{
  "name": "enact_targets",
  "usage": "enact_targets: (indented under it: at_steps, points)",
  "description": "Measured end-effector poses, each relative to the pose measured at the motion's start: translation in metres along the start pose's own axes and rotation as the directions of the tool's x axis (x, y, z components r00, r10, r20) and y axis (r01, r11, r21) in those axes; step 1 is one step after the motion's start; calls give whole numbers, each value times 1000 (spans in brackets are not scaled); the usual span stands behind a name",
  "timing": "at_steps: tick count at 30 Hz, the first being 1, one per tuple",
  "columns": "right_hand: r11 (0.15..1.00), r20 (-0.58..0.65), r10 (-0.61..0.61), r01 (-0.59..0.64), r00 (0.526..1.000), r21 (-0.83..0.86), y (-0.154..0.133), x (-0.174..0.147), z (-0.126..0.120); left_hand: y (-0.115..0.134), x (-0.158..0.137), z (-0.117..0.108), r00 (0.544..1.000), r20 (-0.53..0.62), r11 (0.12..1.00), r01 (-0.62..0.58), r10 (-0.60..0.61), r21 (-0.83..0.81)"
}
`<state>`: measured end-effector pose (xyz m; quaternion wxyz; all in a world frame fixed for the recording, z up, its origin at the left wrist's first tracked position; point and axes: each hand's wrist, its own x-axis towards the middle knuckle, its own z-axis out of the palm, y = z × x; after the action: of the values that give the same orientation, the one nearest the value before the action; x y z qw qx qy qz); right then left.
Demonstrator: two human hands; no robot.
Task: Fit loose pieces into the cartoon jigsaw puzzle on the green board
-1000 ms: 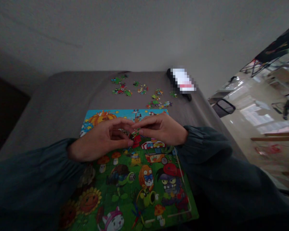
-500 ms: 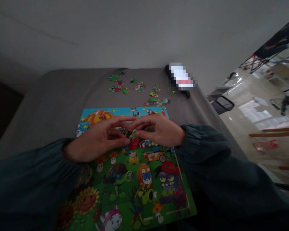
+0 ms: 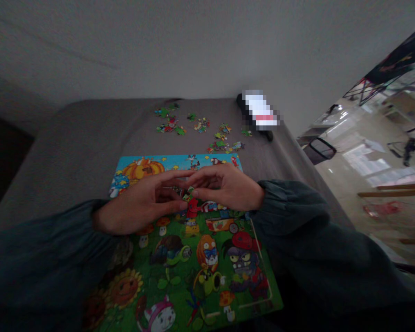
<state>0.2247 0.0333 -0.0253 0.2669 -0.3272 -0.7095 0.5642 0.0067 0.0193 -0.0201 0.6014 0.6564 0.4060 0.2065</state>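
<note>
The left hand (image 3: 141,207) and right hand (image 3: 228,186) meet fingertip to fingertip over the cartoon jigsaw puzzle (image 3: 190,258), pinching 1 small puzzle piece (image 3: 188,193) together; since 0.5 s ago it has dipped slightly toward the board. Loose pieces (image 3: 200,131) lie beyond.

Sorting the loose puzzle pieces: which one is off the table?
The small green piece pinched between the left hand and right hand; the other loose pieces lie beyond the puzzle board.

Bare grey table (image 3: 72,147) open on the left; loose puzzle pieces (image 3: 200,127) and dark object (image 3: 259,115) crowd the far right, puzzle board (image 3: 193,258) fills the near middle
</note>
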Motion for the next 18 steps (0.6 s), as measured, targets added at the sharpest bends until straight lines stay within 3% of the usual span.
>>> enact_targets:
  at_steps: [9, 18]
  points:
    - [968, -129, 183, -156, 975, 194, -9, 2, -4, 2, 1, -2, 986, -146, 996, -77, 82, 39]
    - [962, -132, 205, -174, 970, 212, -11, 2, -2, 3, 2, -1, 972, -215, 995, -98, 99, 18]
